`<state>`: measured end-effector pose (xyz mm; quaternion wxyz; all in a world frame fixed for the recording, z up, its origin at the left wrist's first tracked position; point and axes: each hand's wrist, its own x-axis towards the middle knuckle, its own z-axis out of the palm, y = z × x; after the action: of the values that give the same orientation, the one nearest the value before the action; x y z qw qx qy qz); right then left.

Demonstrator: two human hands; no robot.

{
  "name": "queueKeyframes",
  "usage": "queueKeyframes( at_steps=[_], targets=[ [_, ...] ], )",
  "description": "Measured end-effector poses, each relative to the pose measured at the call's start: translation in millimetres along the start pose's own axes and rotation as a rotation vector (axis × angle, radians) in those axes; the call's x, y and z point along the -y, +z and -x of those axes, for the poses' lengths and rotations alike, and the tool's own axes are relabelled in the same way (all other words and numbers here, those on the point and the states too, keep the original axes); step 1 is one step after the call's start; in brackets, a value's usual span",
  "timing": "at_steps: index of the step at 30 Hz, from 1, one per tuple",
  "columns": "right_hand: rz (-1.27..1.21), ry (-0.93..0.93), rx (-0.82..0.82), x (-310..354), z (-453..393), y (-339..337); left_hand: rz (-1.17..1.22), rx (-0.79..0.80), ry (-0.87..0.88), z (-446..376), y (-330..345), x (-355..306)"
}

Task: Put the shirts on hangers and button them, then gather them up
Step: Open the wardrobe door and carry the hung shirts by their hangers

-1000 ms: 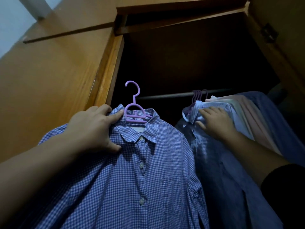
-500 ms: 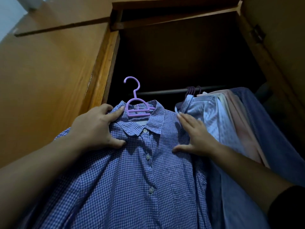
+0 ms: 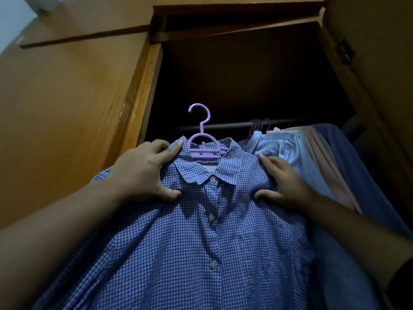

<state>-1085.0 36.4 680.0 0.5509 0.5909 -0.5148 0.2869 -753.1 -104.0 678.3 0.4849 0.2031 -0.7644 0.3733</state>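
Blue gingham shirt (image 3: 201,242) held up at the mouth of a wooden wardrobe (image 3: 73,104), hung on a lilac plastic hanger (image 3: 202,139), buttoned down the front, top button (image 3: 212,179) fastened under the collar. Hanger hook free in the air, not on the rail (image 3: 223,125), just in front of it and to its left end.

Left hand (image 3: 143,173) clamped on the shirt's left shoulder: fingers curled over the top edge beside the collar, thumb pressed into the cloth below, fabric bunched between them. A firm, narrow grasp.

Right hand (image 3: 283,184) on the opposite shoulder: fingers laid up along the seam toward the collar, only slightly bent, thumb stretched out sideways across the chest cloth. Looser than the left, cloth pinched between thumb and fingers; how much of the hanger arm lies inside that grasp cannot be told.

To the right, other shirts already hanging from the rail on matching lilac hooks (image 3: 259,126): a pale blue striped shirt (image 3: 288,153) touching the right hand's knuckles, then a pink garment (image 3: 330,166), then a dark blue garment (image 3: 366,175). Wardrobe interior dark behind. Open door (image 3: 380,63) with a metal hinge (image 3: 345,51) at upper right.
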Motion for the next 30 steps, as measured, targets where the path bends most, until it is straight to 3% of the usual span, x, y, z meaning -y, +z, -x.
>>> queueKeyframes(
  at_steps=[5, 19, 26, 30],
  targets=[
    [0.041, 0.006, -0.067, -16, 9, -16, 0.049, -0.051, 0.010, -16, 10, -15],
    [0.295, 0.220, -0.006, -38, 2, -39, -0.069, 0.005, -0.142, -27, 17, -30],
    [0.484, 0.287, -0.036, -17, -23, -25, -0.307, 0.117, -0.276, -2, 3, -11],
    [0.604, 0.366, -0.040, 1, -44, -13, -0.375, 0.216, -0.250, 18, -3, 10]
  ],
)
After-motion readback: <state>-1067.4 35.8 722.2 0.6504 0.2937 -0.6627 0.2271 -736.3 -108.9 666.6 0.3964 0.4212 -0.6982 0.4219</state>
